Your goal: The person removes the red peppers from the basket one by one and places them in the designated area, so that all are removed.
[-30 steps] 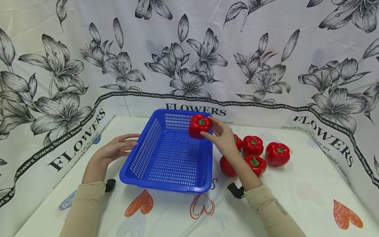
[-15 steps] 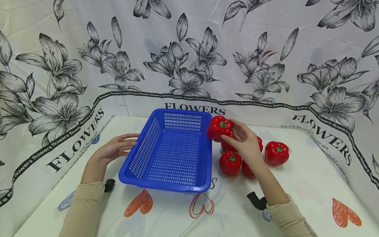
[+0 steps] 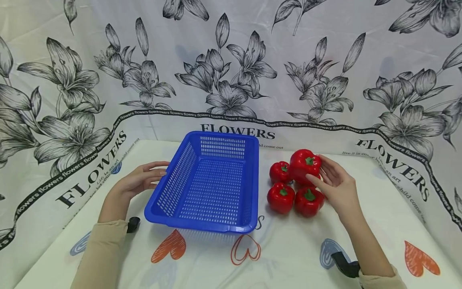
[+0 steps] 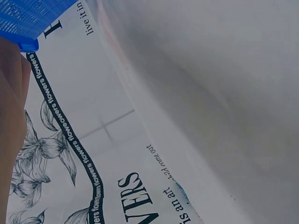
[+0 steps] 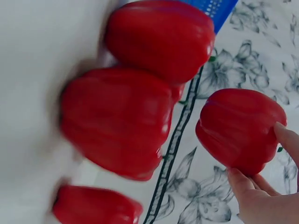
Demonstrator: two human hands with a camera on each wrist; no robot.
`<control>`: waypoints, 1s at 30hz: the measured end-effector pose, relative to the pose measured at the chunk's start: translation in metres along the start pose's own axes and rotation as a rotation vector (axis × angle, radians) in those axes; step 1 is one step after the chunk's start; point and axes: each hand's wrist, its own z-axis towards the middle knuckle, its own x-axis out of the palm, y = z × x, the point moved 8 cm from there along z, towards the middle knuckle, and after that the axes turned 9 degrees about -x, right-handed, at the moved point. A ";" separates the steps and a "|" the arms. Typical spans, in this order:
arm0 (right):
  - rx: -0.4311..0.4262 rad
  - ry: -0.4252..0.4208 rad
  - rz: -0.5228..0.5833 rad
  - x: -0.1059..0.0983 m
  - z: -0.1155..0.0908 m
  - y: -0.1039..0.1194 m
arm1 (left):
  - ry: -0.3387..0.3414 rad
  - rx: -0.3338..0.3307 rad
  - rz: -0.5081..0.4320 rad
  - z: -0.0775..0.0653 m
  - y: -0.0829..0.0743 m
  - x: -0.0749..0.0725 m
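Observation:
A red bell pepper with a green stem is held between the thumb and fingers of my right hand, raised over other red bell peppers on the cloth. The right wrist view shows the held pepper apart from the rest, thumb on one side and fingers on the other. My left hand stays beside a blue perforated plastic basket, its relaxed fingertips at the left rim. Nothing lies inside the basket. In the left wrist view that hand shows only at the edge, below the basket's corner.
Several bell peppers cluster right of the basket, partly hidden by the held one and my right hand. A white cloth printed with hearts covers the table. Behind it hangs a floral curtain. Black wrist mounts stick out at both cuffs.
My right hand has carried the bell pepper rightward, from over the basket's right side to above the other peppers. My left hand and the basket have stayed in place.

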 end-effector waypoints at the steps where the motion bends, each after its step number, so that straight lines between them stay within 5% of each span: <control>1: 0.003 -0.006 -0.019 -0.005 -0.003 -0.003 | -0.002 -0.001 0.001 0.000 0.000 0.000; 6: 0.025 -0.043 -0.049 -0.029 -0.017 -0.017 | -0.008 -0.004 0.010 0.000 0.001 0.000; 13: 0.074 -0.109 0.109 -0.060 -0.035 -0.041 | -0.005 0.001 0.018 0.002 0.001 -0.001; 30: 0.285 -0.169 -0.011 -0.092 -0.065 -0.092 | -0.016 -0.010 0.018 0.002 0.001 -0.001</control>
